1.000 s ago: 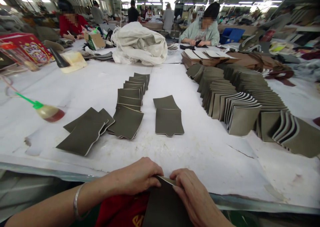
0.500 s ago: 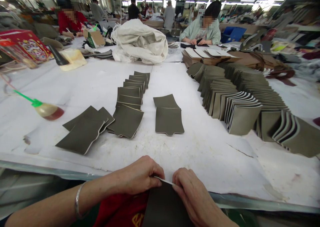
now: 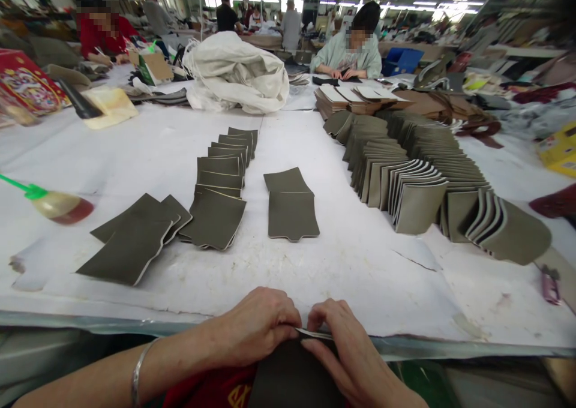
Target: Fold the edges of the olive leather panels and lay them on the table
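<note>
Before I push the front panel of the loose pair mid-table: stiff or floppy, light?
The front panel is probably bendable, not limp: like-coloured panels at right lean in gentle curves. Likely light: its pale edge looks thin. It seems to overlap the panel behind, so pushing may drag both.

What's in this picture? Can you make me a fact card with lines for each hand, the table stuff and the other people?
Left hand: pinching the top edge of a dark panel
Right hand: thumb and fingers at the same edge
Left wrist: silvery bracelet
Table: covered in white
Table middle: two overlapping dark pieces
Table left: squeeze bottle, green nozzle, reddish liquid inside
Table right: long rows of dark pieces
Other people: one in pale green, one in red, more behind
</note>
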`<action>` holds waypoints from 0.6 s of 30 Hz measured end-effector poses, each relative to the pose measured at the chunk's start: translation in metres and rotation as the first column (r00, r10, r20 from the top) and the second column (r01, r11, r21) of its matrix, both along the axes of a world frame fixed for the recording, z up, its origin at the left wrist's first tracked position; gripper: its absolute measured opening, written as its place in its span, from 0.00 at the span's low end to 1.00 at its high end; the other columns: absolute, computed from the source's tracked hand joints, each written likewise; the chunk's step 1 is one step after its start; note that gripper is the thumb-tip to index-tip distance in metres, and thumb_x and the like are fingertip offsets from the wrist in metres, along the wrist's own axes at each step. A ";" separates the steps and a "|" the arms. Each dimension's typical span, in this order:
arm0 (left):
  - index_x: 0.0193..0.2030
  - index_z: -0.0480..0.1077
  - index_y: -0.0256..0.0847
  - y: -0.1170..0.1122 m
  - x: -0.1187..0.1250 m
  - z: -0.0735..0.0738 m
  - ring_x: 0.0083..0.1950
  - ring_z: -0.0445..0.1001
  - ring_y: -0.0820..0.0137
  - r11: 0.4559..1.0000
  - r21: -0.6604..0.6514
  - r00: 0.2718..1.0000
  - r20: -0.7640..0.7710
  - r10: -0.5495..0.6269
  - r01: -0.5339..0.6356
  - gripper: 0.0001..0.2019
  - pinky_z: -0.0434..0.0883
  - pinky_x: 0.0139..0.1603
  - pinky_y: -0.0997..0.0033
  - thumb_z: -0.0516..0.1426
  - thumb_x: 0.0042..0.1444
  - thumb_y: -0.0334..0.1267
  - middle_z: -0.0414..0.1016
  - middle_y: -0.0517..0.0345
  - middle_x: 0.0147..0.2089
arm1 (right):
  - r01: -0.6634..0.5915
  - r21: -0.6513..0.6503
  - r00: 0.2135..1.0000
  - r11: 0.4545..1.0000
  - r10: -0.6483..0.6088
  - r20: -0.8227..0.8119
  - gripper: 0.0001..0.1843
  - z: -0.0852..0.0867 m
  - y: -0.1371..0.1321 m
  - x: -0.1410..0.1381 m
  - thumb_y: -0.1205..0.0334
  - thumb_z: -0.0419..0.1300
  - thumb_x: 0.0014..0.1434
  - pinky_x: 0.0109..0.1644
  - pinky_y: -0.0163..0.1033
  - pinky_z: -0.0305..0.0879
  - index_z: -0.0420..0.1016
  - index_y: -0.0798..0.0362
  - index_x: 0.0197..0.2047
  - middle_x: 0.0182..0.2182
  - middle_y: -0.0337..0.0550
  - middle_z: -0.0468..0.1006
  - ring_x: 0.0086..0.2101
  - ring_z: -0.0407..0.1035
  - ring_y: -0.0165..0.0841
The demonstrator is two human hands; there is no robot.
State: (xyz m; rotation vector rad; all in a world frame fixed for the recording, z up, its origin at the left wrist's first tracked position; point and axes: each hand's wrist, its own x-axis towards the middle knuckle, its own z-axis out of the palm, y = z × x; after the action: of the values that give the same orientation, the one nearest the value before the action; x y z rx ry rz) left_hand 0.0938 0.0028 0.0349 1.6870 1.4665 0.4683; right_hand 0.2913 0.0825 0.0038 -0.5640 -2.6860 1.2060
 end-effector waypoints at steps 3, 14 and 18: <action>0.33 0.75 0.40 0.000 0.001 0.002 0.37 0.73 0.72 1.000 0.007 1.000 -0.015 -0.018 0.019 0.09 0.65 0.40 0.77 0.55 0.62 0.34 0.76 0.60 0.32 | -0.029 0.025 0.998 0.999 0.028 0.057 0.07 0.004 -0.001 -0.003 0.72 0.57 0.61 0.42 0.41 0.53 0.64 0.52 0.40 0.36 0.41 0.70 0.38 0.60 0.37; 0.28 0.72 0.40 -0.011 -0.001 -0.010 0.35 0.70 0.75 0.998 -0.010 0.998 -0.030 0.058 -0.058 0.08 0.62 0.37 0.78 0.57 0.58 0.31 0.73 0.64 0.29 | -0.127 0.334 0.992 0.934 0.120 0.042 0.13 0.000 0.006 0.015 0.69 0.49 0.67 0.39 0.43 0.44 0.63 0.52 0.30 0.27 0.37 0.68 0.32 0.57 0.35; 0.28 0.71 0.40 -0.011 -0.001 -0.009 0.35 0.71 0.75 0.999 -0.011 0.997 -0.063 0.049 -0.050 0.08 0.62 0.37 0.78 0.56 0.59 0.32 0.73 0.64 0.30 | -0.121 0.389 0.993 0.913 0.118 0.030 0.15 -0.002 0.010 0.028 0.68 0.46 0.68 0.37 0.42 0.43 0.62 0.53 0.29 0.27 0.38 0.66 0.31 0.55 0.35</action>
State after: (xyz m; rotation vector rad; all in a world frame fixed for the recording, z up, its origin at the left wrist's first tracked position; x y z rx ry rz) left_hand 0.0926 -0.0082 0.0260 1.6718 1.5568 0.4351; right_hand 0.3195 0.0927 0.0017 -0.3465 -2.8877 0.6528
